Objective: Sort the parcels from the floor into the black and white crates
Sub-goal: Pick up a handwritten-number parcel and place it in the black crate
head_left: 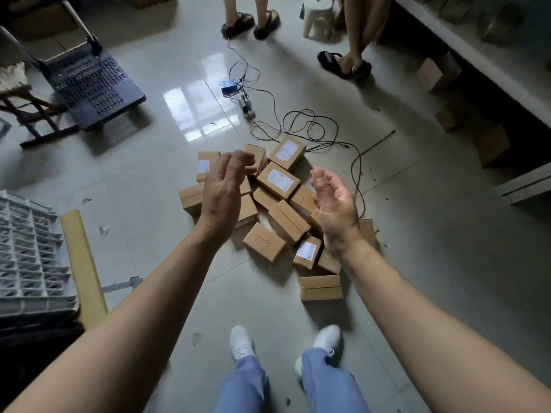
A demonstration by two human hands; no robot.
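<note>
Several small brown cardboard parcels (pixel 278 180) lie in a loose heap on the tiled floor in front of my feet, some with white labels, one (pixel 264 242) with handwriting. My left hand (pixel 225 186) hovers above the heap's left side, fingers loosely curled, holding nothing. Over the heap's right side, my right hand (pixel 335 201) is also empty, palm turned inward and fingers relaxed. A white lattice crate (pixel 29 248) sits at the left edge. At the upper left stands a dark perforated crate (pixel 92 84).
Black cables (pixel 310 126) and a small blue device (pixel 229 86) lie on the floor behind the heap. Two people's legs stand at the top, by a white stool (pixel 317 16). More boxes (pixel 438 73) sit under a shelf on the right. A cardboard strip (pixel 83 263) lies beside the white crate.
</note>
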